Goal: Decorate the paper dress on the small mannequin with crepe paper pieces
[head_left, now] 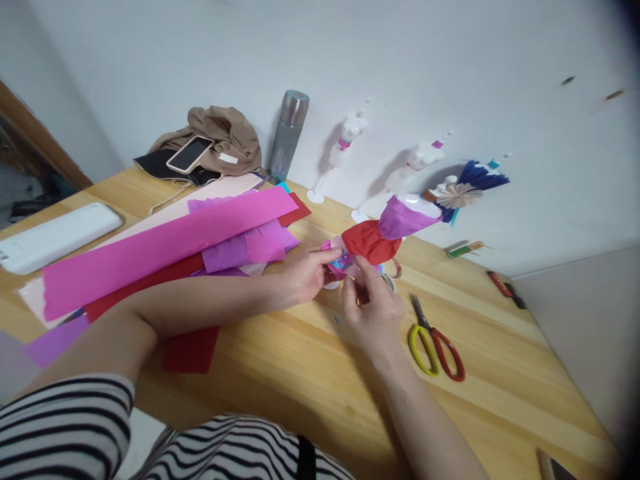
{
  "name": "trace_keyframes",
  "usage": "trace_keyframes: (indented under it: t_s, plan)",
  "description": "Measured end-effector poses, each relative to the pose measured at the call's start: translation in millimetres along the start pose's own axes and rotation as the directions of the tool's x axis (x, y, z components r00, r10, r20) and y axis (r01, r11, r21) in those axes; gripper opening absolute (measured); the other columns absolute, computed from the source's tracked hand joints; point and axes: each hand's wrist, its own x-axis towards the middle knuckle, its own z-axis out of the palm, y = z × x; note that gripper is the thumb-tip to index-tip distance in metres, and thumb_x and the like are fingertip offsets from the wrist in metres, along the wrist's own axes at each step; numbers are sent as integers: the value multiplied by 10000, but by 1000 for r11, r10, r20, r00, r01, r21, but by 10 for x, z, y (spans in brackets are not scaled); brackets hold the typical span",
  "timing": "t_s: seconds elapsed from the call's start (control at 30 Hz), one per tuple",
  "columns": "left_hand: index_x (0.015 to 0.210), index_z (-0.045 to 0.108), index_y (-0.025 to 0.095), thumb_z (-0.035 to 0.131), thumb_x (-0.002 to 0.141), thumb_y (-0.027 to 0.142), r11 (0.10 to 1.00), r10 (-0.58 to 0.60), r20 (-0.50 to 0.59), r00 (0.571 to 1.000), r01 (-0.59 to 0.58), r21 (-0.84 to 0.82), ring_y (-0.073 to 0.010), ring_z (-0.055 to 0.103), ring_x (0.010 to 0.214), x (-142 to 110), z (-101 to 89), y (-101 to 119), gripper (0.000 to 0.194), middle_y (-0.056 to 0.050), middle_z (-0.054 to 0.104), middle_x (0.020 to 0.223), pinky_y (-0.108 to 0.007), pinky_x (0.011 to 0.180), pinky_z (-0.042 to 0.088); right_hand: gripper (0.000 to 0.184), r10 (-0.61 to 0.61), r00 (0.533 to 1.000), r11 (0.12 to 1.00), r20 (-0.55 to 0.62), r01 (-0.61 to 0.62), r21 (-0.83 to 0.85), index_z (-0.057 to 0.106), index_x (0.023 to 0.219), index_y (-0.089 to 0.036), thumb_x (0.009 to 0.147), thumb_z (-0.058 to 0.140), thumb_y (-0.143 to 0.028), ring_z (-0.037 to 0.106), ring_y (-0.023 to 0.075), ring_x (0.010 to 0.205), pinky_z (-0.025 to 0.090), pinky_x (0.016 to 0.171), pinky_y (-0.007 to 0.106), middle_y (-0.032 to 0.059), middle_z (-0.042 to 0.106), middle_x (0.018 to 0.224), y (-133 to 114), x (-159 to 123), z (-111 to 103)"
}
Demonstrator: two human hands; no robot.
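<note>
A white doll figure (425,200) stands on the wooden table (310,360), dressed in red (369,241) and purple crepe paper (403,217), with a blue paper headpiece (477,177). My left hand (303,273) pinches pink and blue paper (339,259) at the base of the red skirt. My right hand (373,303) is closed in a pinch at the same spot, just below the skirt. What its fingers hold is too small to make out.
Sheets of pink, purple and red crepe paper (165,247) lie at the left. Yellow-and-red scissors (434,343) lie right of my right hand. Two bare white figures (345,143), a steel bottle (289,133), a phone (189,153) on a brown cloth and a white keyboard-like slab (55,237) stand behind.
</note>
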Motion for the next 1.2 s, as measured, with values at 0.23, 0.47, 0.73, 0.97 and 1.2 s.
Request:
trace_keyframes:
  t_s: [0.23,0.47,0.73,0.97,1.2]
  plan:
    - [838,645,165,667,821,158,999,51,-26,998,-51,-6,-109,555,681,25,-9,-46,29,11,609,732,-263,736,422,321,9,991,1000,133,-12,22,695,1201,-141,922,535,-158,617,148,534,478,514,266,72,740,760,13,14,-7]
    - [812,640,165,691,802,188,1000,14,-45,999,-15,-4,-118,567,692,15,4,-36,57,4,617,747,-260,682,397,331,24,991,1000,134,-24,-6,694,1212,-142,938,520,-207,605,152,531,481,530,274,80,744,765,22,2,-2]
    - [835,652,167,712,807,190,999,48,-46,998,-49,-21,-111,549,667,26,-9,-63,70,15,600,721,-264,707,411,393,63,969,997,238,-52,-55,657,1291,-145,940,498,-217,620,169,539,494,547,295,98,765,827,19,1,19]
    - [775,615,152,645,860,150,998,-5,-58,998,1,-65,-112,578,673,-12,25,-11,90,0,622,719,-251,680,413,369,100,986,993,131,-91,-74,644,1255,-133,935,518,-266,593,168,502,494,525,288,51,705,679,16,-34,47]
    - [853,637,158,575,935,311,992,-100,-60,993,94,-84,-119,554,629,14,9,27,185,-1,612,705,-266,655,420,365,79,995,996,63,-77,-44,640,1250,-141,921,540,-263,594,162,512,494,535,280,32,685,664,25,-50,62]
